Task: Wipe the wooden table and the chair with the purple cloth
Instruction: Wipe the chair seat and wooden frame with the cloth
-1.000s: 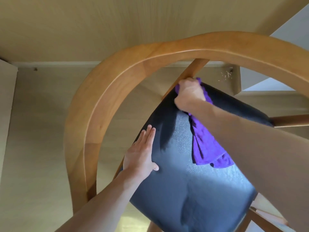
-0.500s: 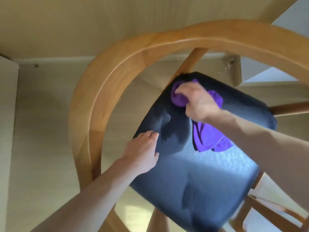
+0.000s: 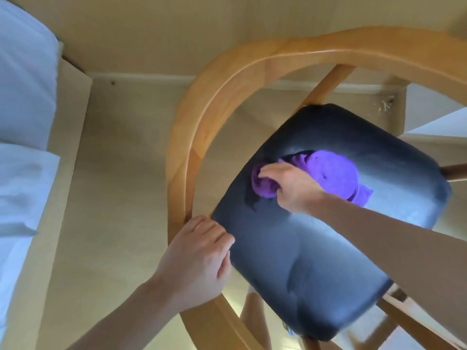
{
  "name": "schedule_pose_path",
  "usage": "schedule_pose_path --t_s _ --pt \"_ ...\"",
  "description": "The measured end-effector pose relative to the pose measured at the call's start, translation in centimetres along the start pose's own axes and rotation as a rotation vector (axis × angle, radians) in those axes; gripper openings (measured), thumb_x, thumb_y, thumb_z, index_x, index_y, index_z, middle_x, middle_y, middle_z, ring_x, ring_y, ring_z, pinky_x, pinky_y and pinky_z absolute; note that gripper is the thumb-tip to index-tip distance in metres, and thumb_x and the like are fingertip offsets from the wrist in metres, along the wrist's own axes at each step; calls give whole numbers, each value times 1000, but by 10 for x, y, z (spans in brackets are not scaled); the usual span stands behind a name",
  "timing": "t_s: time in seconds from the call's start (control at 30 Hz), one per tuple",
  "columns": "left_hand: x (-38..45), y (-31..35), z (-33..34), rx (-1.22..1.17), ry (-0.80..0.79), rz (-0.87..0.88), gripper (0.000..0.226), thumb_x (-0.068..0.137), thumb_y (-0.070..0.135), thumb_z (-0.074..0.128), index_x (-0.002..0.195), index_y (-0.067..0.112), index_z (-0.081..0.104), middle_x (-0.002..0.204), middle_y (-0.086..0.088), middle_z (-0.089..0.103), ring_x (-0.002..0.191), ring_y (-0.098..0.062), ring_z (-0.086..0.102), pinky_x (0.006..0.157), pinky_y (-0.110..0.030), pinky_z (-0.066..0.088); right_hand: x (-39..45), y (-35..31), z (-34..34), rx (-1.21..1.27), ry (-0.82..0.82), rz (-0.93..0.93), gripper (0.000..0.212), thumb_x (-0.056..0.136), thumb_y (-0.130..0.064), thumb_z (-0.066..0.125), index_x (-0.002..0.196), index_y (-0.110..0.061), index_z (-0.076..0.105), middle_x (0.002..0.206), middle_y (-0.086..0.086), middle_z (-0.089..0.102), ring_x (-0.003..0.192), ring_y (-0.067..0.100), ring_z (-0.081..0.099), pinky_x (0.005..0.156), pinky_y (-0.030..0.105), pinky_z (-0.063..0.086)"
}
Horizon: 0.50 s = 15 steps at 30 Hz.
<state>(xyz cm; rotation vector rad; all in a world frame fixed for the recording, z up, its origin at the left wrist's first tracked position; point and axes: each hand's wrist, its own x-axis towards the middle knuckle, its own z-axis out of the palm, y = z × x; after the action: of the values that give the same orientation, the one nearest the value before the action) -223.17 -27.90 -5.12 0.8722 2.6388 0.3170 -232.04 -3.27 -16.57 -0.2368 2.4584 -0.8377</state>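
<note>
On the chair's black padded seat (image 3: 316, 248): purple cloth (image 3: 333, 173), bunched, pressed under the right hand (image 3: 290, 184), fingers closed on its left end. Left hand (image 3: 199, 261): fingers curled, gripping the seat's left edge beside the curved wooden armrest (image 3: 199, 117). White bedding (image 3: 22, 122) far left.

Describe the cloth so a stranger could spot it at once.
Find the curved wooden chair with the dark padded seat. On that seat, bunched under the right hand, lies the crumpled purple cloth, the only purple thing there.
</note>
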Motion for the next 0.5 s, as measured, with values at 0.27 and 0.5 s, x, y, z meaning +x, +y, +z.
schedule_pose_path --t_s 0.27,0.5 --pt "-4 1 10 11 134 -150 11 75 8 58 71 12 67 69 -1 63 71 -24 56 94 -36 47 41 -55 45 -257 29 148 26 79 -3 62 103 -14 60 115 9 53 117 31 48 89 36 44" --pt "-1 7 -1 79 76 -127 21 78 15 41 58 15 49 57 1 49 59 -23 46 102 -38 45 -21 -45 58 -261 -277 -272 31 75 9 57 95 -14 63 114 0 56 119 24 51 104 36 42"
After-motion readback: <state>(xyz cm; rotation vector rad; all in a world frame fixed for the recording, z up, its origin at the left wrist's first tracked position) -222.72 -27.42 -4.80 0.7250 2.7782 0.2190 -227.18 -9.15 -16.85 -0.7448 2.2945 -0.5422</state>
